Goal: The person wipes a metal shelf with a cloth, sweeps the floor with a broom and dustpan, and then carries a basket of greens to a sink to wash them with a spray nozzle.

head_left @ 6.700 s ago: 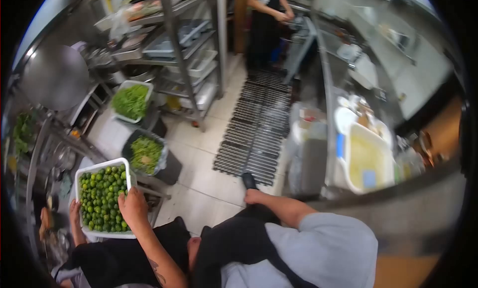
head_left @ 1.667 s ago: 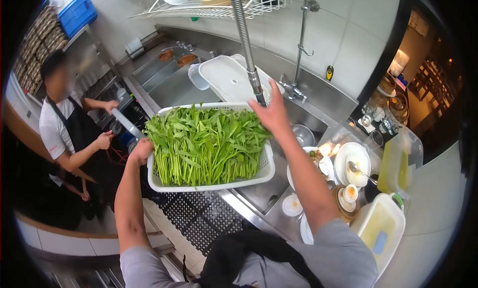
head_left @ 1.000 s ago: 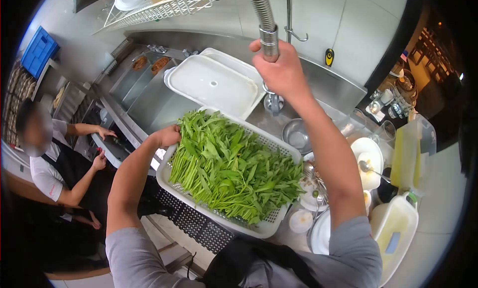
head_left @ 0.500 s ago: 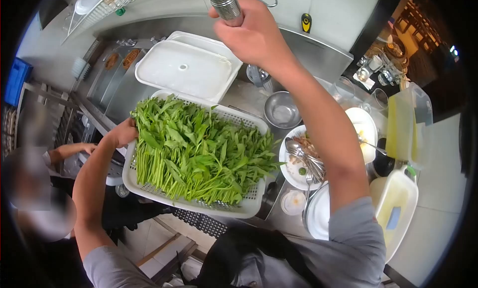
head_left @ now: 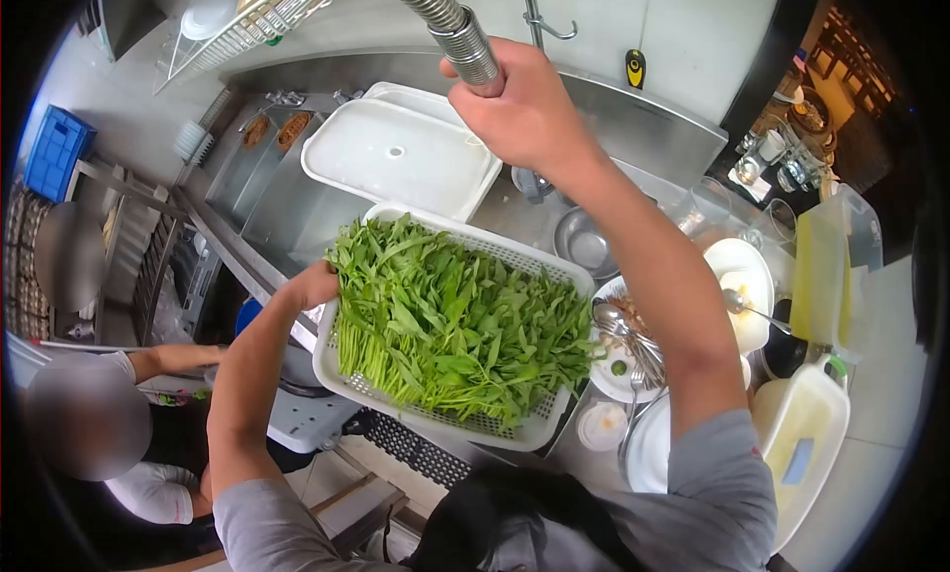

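My right hand (head_left: 520,102) is raised, its fingers wrapped round a spring-coiled metal spray hose (head_left: 465,47) at the top of the view. My left hand (head_left: 315,283) grips the left side of a white perforated plastic basket (head_left: 475,435); its fingertips are hidden at the rim and leaves. Long-stemmed leafy greens (head_left: 455,320) fill this basket, stems toward the lower left. The basket rests at the sink edge, slightly tilted in view. Behind it lies a white plastic lid (head_left: 396,161) on a white tub.
Right of the basket are a metal bowl (head_left: 584,241), a plate of used cutlery (head_left: 616,369) and stacked white plates (head_left: 650,448). A white tub (head_left: 807,443) stands at far right. To the left, a co-worker (head_left: 163,483) stands near the sink, one arm reaching forward.
My view has shifted left, so the scene sits further right and lower. More of the hose and of the co-worker shows. Both hands keep their holds.
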Motion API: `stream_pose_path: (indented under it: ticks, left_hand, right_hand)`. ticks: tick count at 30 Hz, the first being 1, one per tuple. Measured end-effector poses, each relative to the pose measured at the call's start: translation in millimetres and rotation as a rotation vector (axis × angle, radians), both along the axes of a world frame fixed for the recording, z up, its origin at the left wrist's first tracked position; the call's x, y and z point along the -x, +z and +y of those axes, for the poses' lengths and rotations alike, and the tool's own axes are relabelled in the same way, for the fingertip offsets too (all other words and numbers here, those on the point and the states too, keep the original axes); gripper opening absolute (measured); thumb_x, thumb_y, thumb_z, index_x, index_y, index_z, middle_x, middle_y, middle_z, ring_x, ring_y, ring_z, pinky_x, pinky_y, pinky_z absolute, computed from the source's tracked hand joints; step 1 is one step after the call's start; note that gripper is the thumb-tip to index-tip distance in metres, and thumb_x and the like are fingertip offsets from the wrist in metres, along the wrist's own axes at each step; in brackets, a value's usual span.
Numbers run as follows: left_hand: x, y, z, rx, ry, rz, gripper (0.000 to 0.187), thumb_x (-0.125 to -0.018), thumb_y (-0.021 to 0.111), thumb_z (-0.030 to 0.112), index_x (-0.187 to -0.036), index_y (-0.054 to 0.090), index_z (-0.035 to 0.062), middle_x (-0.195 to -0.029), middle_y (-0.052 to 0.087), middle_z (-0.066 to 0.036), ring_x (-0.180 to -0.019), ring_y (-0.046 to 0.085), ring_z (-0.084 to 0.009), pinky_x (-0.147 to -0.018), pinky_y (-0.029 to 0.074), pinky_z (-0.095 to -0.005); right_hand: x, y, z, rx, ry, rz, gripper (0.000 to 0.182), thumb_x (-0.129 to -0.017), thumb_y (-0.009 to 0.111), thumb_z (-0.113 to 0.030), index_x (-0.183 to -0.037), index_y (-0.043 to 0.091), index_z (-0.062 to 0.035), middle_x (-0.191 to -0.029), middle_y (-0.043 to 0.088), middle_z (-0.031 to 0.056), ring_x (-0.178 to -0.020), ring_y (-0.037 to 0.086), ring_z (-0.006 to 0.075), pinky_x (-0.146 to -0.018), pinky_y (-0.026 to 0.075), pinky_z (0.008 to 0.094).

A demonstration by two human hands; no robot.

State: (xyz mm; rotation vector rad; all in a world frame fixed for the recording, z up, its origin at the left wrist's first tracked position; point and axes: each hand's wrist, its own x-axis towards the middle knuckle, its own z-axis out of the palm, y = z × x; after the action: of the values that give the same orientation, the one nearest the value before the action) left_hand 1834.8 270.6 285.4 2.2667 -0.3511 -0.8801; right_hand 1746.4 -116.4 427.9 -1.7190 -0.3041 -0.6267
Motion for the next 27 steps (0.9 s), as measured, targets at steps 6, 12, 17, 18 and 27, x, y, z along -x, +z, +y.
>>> stream_pose_path:
  ticks: [6,12,17,18,27]
  left_hand:
    - [2.7,4.0,3.5,-0.052,-0.055,0.056,0.046,-0.082,0.07,0.018,-0.123,0.06,0.0005,-0.119,0.064,-0.012,-0.104,0.059,-0.0196,-0.092,0.047,-0.0346]
    - [-0.4,-18.8,9.2,-0.019,-0.08,-0.166,0.043,-0.08,0.069,0.023,-0.118,0.063,0.0029,-0.114,0.067,-0.014,-0.101,0.061,-0.025,-0.09,0.047,-0.0361]
    - [-2.4,-28.3,10.9,-0.056,-0.227,-0.302,0.048,-0.08,0.063,0.034,-0.119,0.063,0.0072,-0.125,0.059,-0.02,-0.113,0.053,-0.0365,-0.101,0.04,-0.0413]
    - [0.8,-27.1,7.6,-0.034,-0.128,-0.245,0.049,-0.08,0.063,0.036,-0.12,0.063,0.0072,-0.126,0.059,-0.021,-0.113,0.053,-0.037,-0.101,0.04,-0.0409]
    - [17.8,-13.6,-0.8,0.147,-0.085,-0.261,0.038,-0.079,0.068,0.016,-0.115,0.065,0.0038,-0.109,0.069,-0.012,-0.095,0.062,-0.0192,-0.086,0.049,-0.0334]
  right_hand:
    - [3.1,2.8,4.1,-0.028,0.002,0.066,0.017,-0.081,0.06,-0.006,-0.097,0.063,0.0008,-0.059,0.045,-0.0053,-0.054,0.043,0.0042,-0.051,0.037,0.0242]
    - [1.2,2.0,5.7,-0.012,-0.021,0.026,0.016,-0.082,0.06,-0.006,-0.097,0.063,0.0003,-0.059,0.045,-0.0053,-0.054,0.043,0.0045,-0.05,0.037,0.0245]
    - [4.3,2.2,14.5,-0.044,0.029,0.036,0.016,-0.082,0.06,-0.007,-0.096,0.063,0.0002,-0.06,0.047,-0.0048,-0.055,0.044,0.0044,-0.051,0.038,0.0246]
    - [5.6,3.2,17.1,-0.067,0.064,0.05,0.016,-0.082,0.059,-0.007,-0.096,0.063,0.0002,-0.061,0.048,-0.0044,-0.056,0.044,0.0044,-0.051,0.038,0.0246]
    - [-3.5,1.0,41.1,-0.213,0.041,0.041,0.012,-0.081,0.06,-0.011,-0.086,0.065,-0.0006,-0.06,0.055,-0.0023,-0.054,0.049,0.006,-0.052,0.04,0.0256]
